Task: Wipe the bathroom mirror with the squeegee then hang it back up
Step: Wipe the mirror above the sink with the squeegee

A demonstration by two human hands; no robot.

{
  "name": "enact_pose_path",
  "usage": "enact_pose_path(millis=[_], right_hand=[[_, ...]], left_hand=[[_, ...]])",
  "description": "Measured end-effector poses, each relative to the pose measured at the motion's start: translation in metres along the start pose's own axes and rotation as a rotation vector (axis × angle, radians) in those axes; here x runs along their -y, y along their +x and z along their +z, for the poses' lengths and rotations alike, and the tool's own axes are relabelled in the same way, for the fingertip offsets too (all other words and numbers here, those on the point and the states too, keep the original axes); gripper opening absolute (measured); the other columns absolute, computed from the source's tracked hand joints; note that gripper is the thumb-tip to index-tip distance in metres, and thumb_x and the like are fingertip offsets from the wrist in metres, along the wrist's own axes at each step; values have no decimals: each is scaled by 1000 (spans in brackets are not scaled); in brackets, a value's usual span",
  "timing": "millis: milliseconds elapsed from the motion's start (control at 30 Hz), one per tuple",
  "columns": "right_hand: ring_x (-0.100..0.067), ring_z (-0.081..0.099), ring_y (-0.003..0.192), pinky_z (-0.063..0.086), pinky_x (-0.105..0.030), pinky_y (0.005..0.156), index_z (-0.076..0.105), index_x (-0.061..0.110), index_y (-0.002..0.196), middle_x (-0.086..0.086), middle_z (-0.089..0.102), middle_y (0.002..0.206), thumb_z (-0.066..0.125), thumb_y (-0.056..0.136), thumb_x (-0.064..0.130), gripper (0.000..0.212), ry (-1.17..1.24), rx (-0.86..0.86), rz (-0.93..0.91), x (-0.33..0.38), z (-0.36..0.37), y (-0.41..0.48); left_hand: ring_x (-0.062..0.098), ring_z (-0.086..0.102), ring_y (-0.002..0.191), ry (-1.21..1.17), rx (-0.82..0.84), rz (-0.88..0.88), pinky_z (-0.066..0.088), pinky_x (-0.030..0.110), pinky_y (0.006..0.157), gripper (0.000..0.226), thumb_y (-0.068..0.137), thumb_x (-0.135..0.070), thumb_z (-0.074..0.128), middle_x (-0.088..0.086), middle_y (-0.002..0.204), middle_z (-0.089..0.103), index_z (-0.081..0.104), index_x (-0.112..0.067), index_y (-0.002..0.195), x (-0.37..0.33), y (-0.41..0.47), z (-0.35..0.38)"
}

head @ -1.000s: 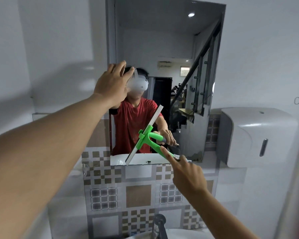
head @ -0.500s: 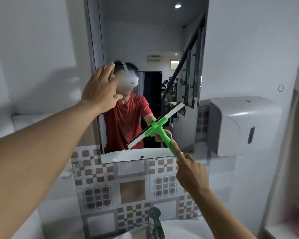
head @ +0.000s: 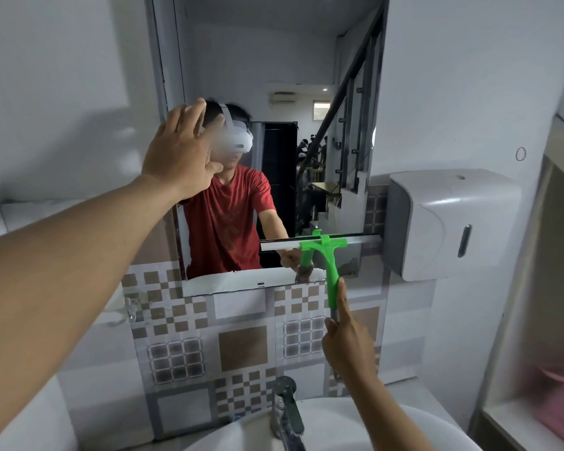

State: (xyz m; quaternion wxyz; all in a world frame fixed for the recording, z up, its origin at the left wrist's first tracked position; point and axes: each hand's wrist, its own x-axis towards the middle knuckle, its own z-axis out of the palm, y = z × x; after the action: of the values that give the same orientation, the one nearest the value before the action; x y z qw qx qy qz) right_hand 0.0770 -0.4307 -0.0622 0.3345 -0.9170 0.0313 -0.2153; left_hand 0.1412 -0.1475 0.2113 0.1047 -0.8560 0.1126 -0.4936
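From the head camera, the right hand grips the green squeegee by its handle, which runs 6 to 12 o'clock; its blade lies level, 9 to 3, on the lower mirror. The left hand, fingers spread, empty, presses the mirror's left edge.

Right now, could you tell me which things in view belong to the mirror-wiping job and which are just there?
Part of the job:
mirror
green squeegee, blade level against the glass near the bottom
right hand, gripping its handle
left hand, spread open at the mirror's left edge

Just there:
white wall dispenser
tap
basin
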Motion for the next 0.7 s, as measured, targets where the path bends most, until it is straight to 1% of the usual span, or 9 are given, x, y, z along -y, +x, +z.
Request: enact_pose_path(millis=[100,233,367,467,533,600,700], right_hand=[[-13,50,54,40,-25,47,-20,39,153,-5,58,81,49,102,14,89,92,20,69,7,13,-7],[-21,59,59,56,-40,55,-20,46,151,-3,60,76,50,101,11,94,260,35,129,23,26,-15],[-26,63,63,55,-42,57,-12,42,156,-1,59,71,50,99,10,89,312,28,165,34,30,-19],[-21,63,64,52,-36,54,-8,43,157,-4,64,83,48,100,10,87,396,37,165,40,28,-21],[-19,62,66,51,-34,55,-7,44,157,-6,66,91,47,99,8,87,451,39,177,46,27,-22],[-21,64,68,51,-34,56,-7,43,157,-5,65,90,46,97,6,88,489,33,200,54,30,-23],[-24,65,72,57,-40,62,-7,42,157,-2,63,88,45,95,5,89,550,29,211,64,36,-27]], left_hand=[[45,27,143,4,2,3,35,58,113,85,84,-38,76,20,161,25,34,-16,155,-1,0,-1],[44,26,144,-3,5,-4,33,57,114,85,85,-38,75,19,162,24,33,-16,155,0,0,-1],[44,25,145,-5,4,-5,31,56,115,84,86,-37,74,20,162,24,33,-16,156,-1,0,-1],[43,25,145,-3,0,-4,32,56,115,83,86,-36,73,20,163,24,32,-16,156,-1,-1,0],[44,25,145,-2,2,-8,32,56,114,83,86,-36,73,19,163,24,32,-16,156,-2,-1,-1],[44,25,145,-2,3,-9,31,55,115,83,86,-36,73,20,163,24,33,-16,155,-2,-1,-1],[44,25,146,-6,4,-11,30,55,116,84,85,-37,74,19,163,24,33,-16,155,-1,0,-1]])
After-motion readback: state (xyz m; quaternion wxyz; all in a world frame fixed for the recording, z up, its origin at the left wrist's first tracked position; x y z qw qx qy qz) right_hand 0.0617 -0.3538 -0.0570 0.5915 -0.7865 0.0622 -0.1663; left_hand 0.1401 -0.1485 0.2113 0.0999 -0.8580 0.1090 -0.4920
